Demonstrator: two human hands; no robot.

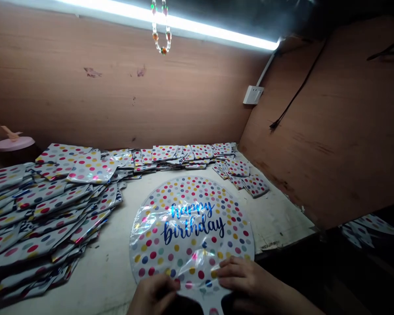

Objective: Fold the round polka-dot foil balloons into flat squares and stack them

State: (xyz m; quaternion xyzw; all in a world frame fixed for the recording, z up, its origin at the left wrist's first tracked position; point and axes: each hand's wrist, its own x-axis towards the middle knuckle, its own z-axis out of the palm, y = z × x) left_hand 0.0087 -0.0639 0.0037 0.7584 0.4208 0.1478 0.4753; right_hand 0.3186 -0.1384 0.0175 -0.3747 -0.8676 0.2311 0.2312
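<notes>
A flat, round foil balloon (197,258) with coloured dots and blue "happy birthday" lettering lies spread on the table in front of me. Its narrow tail points toward me. My left hand (156,294) is closed at the balloon's lower left edge, thumb and finger pinched on the foil. On the lower right part, my right hand (241,275) rests with its fingers stretched over the surface; its thumb is hidden.
Folded dotted foil balloons are heaped on the left (52,205), with a row (184,153) along the back wall and a small pile (246,177) at the right. A pink lid (13,143) stands back left. A cable (298,89) hangs on the right wall.
</notes>
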